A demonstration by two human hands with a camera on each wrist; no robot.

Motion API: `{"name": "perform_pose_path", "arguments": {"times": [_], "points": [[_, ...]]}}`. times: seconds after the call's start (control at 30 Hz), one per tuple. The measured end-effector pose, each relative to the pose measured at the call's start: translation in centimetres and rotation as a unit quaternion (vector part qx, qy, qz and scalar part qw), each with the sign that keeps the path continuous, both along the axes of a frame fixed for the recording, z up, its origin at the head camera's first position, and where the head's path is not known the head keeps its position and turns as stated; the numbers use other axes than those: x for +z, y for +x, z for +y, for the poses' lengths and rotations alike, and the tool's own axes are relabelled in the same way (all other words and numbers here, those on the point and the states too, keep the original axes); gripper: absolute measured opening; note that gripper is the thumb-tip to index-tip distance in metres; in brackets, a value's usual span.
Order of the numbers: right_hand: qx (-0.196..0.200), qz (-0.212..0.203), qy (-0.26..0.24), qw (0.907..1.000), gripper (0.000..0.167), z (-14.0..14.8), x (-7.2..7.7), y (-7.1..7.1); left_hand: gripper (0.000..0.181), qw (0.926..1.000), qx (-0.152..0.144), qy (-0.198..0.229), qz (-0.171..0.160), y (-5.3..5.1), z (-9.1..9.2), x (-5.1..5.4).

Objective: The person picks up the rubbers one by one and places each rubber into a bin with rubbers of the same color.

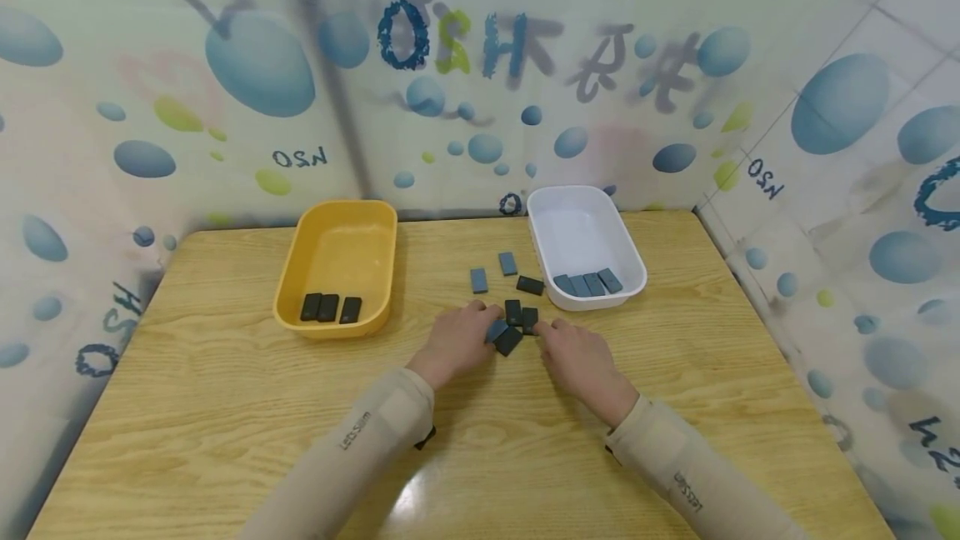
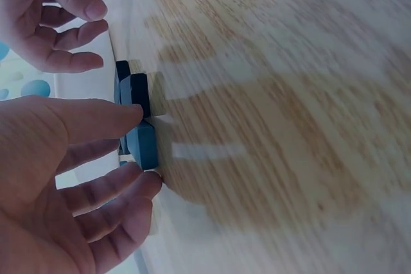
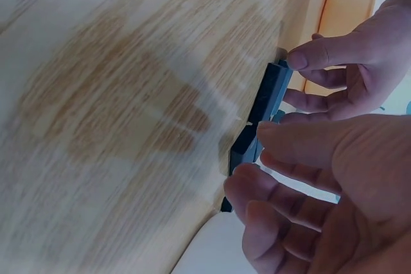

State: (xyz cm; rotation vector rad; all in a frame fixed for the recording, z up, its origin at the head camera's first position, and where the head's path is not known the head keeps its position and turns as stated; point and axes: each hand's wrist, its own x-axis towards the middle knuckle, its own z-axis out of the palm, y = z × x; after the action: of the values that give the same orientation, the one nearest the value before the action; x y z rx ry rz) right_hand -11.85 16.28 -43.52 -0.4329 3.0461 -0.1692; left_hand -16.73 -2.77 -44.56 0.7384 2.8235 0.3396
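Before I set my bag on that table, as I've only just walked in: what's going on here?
A person is handling small blocks. Their left hand has thumb and fingers around a blue block; the right hand has its fingertips at a black block close by, though a grip isn't clear. Three black blocks lie in the yellow tray and four blue ones in the white tray, while others of both colours lie loose on the table.
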Motion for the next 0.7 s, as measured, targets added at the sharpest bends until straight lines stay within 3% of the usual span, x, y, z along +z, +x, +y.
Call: {"name": "perform_pose_path", "arguments": {"times": [0.33,0.7], "points": [[0.003,0.010,-0.004,0.9999,0.028,0.14,-0.03,0.28,0.041,1.0000,0.001,0.004,0.005,0.09,0.41,-0.25],[0.000,-0.013,-0.005,0.9999,0.025,0.53,-0.13,0.22,0.038,0.9999,0.002,0.012,0.000,0.05,0.50,-0.35]]}}
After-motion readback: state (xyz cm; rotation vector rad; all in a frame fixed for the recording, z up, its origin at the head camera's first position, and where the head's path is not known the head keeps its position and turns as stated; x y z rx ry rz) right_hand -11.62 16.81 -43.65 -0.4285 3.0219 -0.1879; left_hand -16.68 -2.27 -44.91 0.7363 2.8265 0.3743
